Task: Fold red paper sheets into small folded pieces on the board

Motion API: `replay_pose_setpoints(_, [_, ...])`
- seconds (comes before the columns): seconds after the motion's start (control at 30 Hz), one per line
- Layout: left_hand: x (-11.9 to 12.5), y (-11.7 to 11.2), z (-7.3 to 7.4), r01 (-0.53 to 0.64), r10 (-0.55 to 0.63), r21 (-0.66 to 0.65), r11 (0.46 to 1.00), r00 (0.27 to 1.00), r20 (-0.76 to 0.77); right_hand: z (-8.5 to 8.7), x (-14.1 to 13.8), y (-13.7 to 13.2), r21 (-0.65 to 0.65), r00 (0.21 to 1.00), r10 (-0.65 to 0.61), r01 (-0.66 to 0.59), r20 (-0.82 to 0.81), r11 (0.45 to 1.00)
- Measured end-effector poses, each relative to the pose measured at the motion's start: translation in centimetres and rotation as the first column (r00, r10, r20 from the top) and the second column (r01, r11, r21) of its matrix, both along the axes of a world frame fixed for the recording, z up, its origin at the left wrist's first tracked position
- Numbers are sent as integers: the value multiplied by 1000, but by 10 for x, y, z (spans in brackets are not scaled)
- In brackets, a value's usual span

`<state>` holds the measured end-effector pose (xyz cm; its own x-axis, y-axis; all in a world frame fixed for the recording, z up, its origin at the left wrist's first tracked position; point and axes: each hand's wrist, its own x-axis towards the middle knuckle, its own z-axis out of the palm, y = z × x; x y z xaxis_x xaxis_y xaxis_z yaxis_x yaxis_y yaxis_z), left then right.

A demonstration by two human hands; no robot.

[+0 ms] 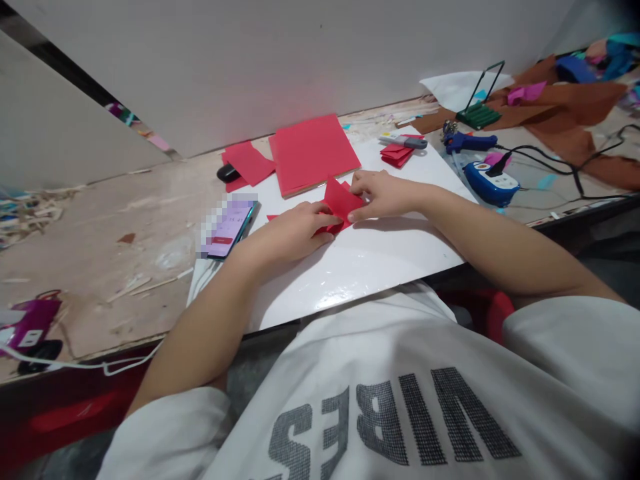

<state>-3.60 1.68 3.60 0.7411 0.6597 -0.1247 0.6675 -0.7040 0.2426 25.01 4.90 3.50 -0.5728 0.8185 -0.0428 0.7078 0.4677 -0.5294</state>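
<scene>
A folded piece of red paper (340, 200) stands partly raised on the white board (345, 270), between my two hands. My left hand (303, 230) presses its fingers onto the paper's left and lower part. On the other side my right hand (383, 193) pinches the paper's right edge between thumb and fingers. Some of the folds are hidden under my fingers. Just beyond lies a stack of red paper sheets (316, 153). A small red corner pokes out behind my left wrist.
Left of the board's middle lies a phone (230, 228). More red paper (250, 163) partly covers a black object (229, 173). A utility knife (404, 141) rests on folded red pieces (397, 157). At right are a blue glue gun (470, 142) and a blue power socket (493, 183) with cables.
</scene>
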Motion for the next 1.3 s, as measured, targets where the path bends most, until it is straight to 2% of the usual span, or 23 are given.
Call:
replay_pose_setpoints(0.13, [-2, 0, -8, 14, -14, -20, 1000, 999, 34, -3, 13, 8, 12, 990, 93, -95, 106, 995])
replay_pose_setpoints(0.37, [-3, -3, -8, 17, -16, -30, 999, 999, 29, -8, 18, 16, -6, 988, 151, -151, -26, 988])
replay_pose_setpoints(0.87, [-1, -6, -8, 25, -28, -37, 999, 997, -77, -16, 9, 14, -79, 986, 100, -111, -136, 991])
replay_pose_setpoints(1.13, [-1, -13, 2, 44, -47, -80, 996, 998, -29, -7, 11, 8, -116, 983, 136, -150, -124, 982])
replay_pose_setpoints(1.3, [-1, -16, 2, 41, -44, -75, 996, 998, -36, -6, 11, 3, -97, 985, 137, -147, -103, 984])
